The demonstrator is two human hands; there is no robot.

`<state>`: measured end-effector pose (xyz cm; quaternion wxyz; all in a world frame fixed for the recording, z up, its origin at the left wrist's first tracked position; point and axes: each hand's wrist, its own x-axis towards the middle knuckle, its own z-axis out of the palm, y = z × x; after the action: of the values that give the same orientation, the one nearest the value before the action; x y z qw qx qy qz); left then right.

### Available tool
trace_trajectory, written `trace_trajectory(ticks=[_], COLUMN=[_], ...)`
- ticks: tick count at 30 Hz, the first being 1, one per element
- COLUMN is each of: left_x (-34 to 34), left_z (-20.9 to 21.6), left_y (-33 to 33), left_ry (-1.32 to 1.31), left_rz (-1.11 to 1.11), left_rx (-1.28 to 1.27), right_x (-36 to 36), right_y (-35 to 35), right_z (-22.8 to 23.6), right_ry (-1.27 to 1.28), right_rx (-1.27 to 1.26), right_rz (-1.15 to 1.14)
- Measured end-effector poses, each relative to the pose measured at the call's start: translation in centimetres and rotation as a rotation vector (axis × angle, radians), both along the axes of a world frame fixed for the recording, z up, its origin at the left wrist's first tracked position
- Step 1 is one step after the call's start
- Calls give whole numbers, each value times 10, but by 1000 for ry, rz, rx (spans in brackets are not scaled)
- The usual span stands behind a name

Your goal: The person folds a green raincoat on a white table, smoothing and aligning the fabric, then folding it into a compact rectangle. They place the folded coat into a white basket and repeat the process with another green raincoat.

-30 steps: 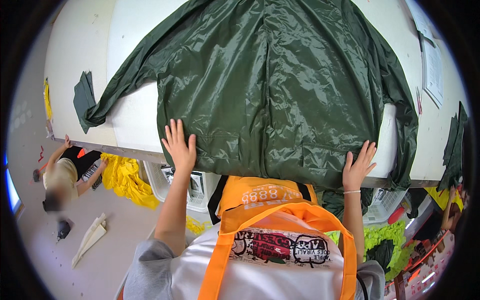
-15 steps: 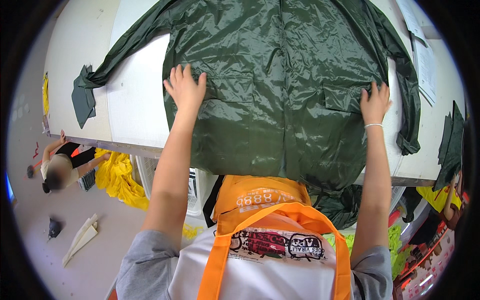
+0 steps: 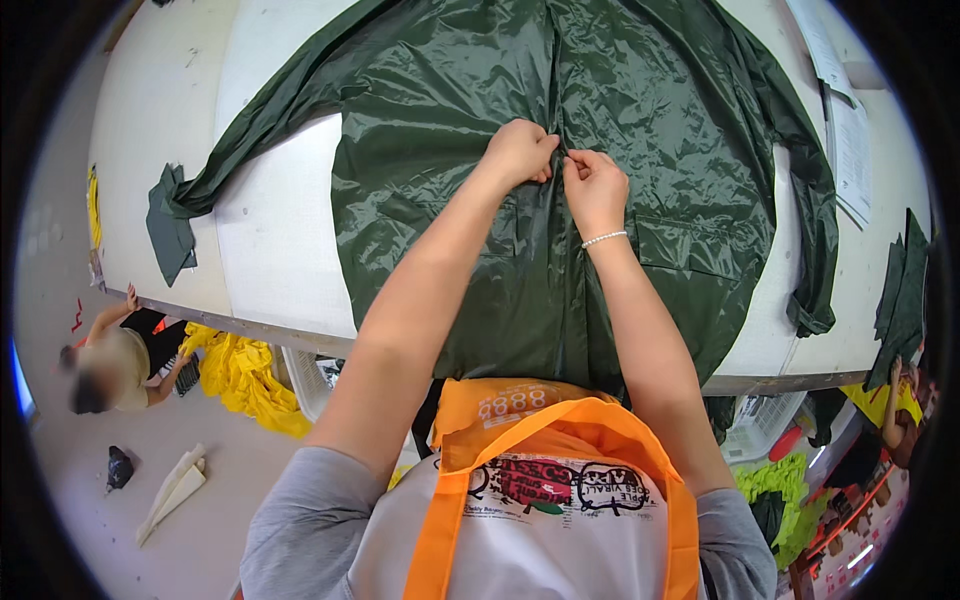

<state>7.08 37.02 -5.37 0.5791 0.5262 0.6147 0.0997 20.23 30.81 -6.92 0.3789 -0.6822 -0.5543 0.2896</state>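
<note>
A shiny dark green rain jacket lies front side up on the white table, its sleeves spread to both sides. My left hand is closed on the jacket's front edge at the middle opening. Just beside it, my right hand pinches the facing edge, thumb against the fingers. The two hands are close but apart. Folds run down the opening below them. Flap pockets show on both sides of the front, the left one partly behind my forearm.
Green fabric pieces lie by the left cuff, and more hang off the table's right end. Paper sheets rest at the right. Below are yellow garments, a white basket and lime garments. A person is at the left.
Both hands have moved inward from the jacket's sides to its middle opening, and their spread fingers have closed on its edges. The jacket's lower front has drawn up slightly.
</note>
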Motion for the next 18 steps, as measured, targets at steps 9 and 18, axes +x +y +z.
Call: trace_trajectory(ticks=[9,18], left_x=[-4,4], left_z=[-7,-21], left_y=[-12,-20], left_ry=[-412,-147], left_rz=[201,150], left_rx=[-46,307], right_x=[-5,-10], right_y=[5,6], right_z=[2,-1], right_ry=[230,-107], right_rx=[-179,-102], right_rz=[47,83])
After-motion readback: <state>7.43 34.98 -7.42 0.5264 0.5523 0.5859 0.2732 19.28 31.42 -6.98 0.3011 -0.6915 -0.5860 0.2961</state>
